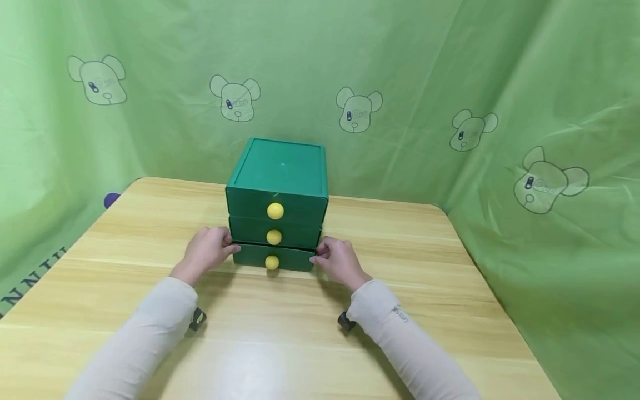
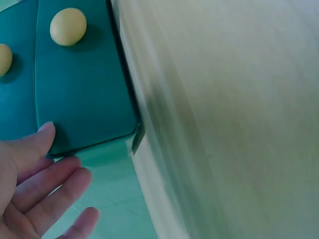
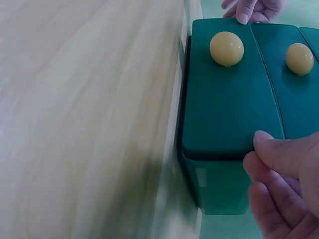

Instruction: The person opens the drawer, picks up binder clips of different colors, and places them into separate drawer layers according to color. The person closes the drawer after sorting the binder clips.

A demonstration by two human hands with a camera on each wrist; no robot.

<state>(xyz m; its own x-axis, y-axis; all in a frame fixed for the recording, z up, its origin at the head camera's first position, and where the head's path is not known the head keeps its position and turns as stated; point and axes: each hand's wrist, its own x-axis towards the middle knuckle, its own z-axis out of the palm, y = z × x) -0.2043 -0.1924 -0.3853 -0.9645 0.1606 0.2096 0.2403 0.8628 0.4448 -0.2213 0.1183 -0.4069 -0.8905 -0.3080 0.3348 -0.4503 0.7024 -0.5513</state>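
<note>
A green cabinet (image 1: 287, 166) of three stacked drawers stands toward the back of the table, a round yellow knob on each drawer front. At the left edge of the bottom drawer (image 1: 252, 254), my left hand (image 1: 206, 251) pinches the front panel, thumb on its face and fingers along the side. My right hand (image 1: 340, 260) pinches the opposite edge the same way. A dark gap shows above the bottom drawer's front, which sits slightly out of line with the drawer above. Between my hands is its yellow knob (image 1: 272, 262), untouched. The drawer's inside is hidden.
The wooden table (image 1: 280, 328) extends around the cabinet. Behind and beside it hangs a green curtain (image 1: 420, 61) printed with bear heads. A small black device (image 1: 198, 319) is at the left wrist and another (image 1: 346, 321) at the right.
</note>
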